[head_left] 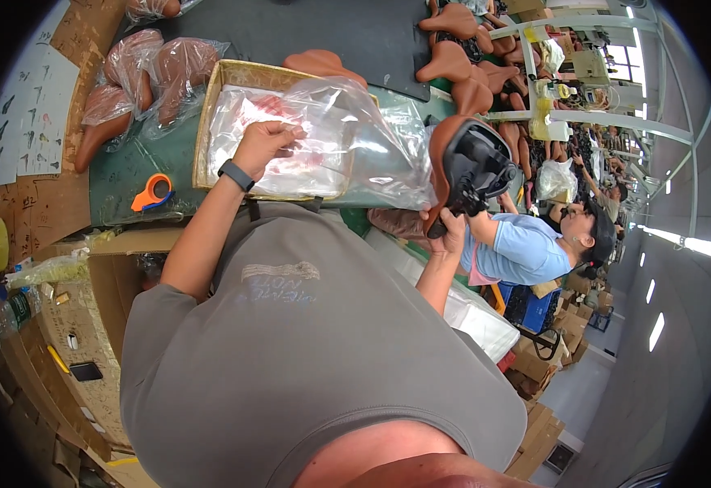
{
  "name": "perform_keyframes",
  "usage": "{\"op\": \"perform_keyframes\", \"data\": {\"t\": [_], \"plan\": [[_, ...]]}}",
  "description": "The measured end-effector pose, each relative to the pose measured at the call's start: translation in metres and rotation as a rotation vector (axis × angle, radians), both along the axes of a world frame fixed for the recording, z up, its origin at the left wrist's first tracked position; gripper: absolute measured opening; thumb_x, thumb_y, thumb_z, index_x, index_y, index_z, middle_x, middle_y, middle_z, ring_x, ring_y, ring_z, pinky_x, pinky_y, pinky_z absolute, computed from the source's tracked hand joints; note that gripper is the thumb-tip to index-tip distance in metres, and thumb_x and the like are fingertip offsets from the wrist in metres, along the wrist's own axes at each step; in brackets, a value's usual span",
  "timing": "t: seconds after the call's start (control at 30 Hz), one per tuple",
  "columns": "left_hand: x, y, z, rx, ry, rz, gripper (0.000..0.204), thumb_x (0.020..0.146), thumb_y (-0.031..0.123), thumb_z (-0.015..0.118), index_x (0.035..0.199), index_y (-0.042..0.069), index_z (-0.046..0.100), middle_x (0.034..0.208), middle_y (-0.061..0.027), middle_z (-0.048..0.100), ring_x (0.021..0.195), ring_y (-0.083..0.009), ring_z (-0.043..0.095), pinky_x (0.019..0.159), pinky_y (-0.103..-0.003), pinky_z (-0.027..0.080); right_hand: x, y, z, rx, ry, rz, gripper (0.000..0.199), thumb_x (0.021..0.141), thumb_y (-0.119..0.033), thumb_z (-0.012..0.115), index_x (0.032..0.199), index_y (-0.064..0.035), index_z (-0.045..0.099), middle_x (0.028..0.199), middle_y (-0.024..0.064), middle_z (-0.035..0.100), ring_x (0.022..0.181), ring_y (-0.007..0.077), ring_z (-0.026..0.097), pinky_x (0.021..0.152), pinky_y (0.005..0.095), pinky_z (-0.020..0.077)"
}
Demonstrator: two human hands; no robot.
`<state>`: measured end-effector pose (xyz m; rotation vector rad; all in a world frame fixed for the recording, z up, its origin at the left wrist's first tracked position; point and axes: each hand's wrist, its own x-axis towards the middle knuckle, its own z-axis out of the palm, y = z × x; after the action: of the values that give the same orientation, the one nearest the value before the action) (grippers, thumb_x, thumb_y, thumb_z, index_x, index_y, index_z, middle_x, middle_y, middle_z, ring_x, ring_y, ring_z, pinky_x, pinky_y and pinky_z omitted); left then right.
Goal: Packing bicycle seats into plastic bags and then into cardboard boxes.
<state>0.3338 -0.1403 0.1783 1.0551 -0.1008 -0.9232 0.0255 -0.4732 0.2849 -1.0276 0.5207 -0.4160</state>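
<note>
A brown bicycle saddle (450, 154) with a black underside is held on edge in my right hand (450, 233), whose fingers close round its narrow nose. A clear plastic bag (384, 150) stretches from beside the saddle leftward over an open cardboard box (202, 138). Above that box, my left hand (267, 148), with a dark watch on its wrist, has its fingertips pinched together at the bag's left side. Flat clear bags (229, 146) with red print lie in the box. The saddle is outside the bag, as far as I can see.
Wrapped saddles (184, 69) lie at the left, near an orange tape roll (154, 193) on the green bench (115, 191). Another brown saddle (323, 63) rests behind the box. Several bare saddles (449, 61) are piled at the right, where a co-worker in blue (526, 248) stands close.
</note>
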Motion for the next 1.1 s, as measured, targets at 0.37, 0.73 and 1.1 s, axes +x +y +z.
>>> {"op": "perform_keyframes", "data": {"t": [0.37, 0.73, 1.1], "plan": [[-0.048, -0.026, 0.056, -0.182, 0.158, -0.271, 0.025, 0.111, 0.013, 0.067, 0.13, -0.003, 0.071, 0.119, -0.0109, 0.079, 0.101, -0.0191, 0.078, 0.091, -0.034, 0.066, 0.133, 0.092, -0.016, 0.524, 0.181, 0.563, 0.047, 0.095, -0.003, 0.075, 0.139, 0.0072, 0.06, 0.116, 0.0242, 0.075, 0.099, 0.0363, 0.078, 0.084, 0.0469, 0.0676], [0.068, -0.004, 0.099, -0.077, 0.101, 0.151, 0.022, 0.112, 0.013, 0.066, 0.131, 0.002, 0.071, 0.115, -0.0038, 0.076, 0.098, -0.0144, 0.074, 0.092, -0.032, 0.062, 0.204, 0.038, -0.012, 0.77, -0.166, 0.426, 0.054, 0.097, -0.015, 0.079, 0.146, -0.001, 0.06, 0.132, 0.0179, 0.069, 0.107, 0.0295, 0.066, 0.084, 0.0392, 0.056], [0.111, -0.13, 0.095, 0.116, -0.312, 0.208, 0.027, 0.108, 0.013, 0.074, 0.129, -0.003, 0.072, 0.104, -0.0073, 0.077, 0.095, -0.0144, 0.074, 0.088, -0.031, 0.059, 0.297, -0.005, -0.009, 0.618, 0.014, 0.283, 0.051, 0.098, -0.015, 0.08, 0.142, 0.0006, 0.06, 0.121, 0.0175, 0.072, 0.101, 0.0309, 0.07, 0.079, 0.0412, 0.0575]]}}
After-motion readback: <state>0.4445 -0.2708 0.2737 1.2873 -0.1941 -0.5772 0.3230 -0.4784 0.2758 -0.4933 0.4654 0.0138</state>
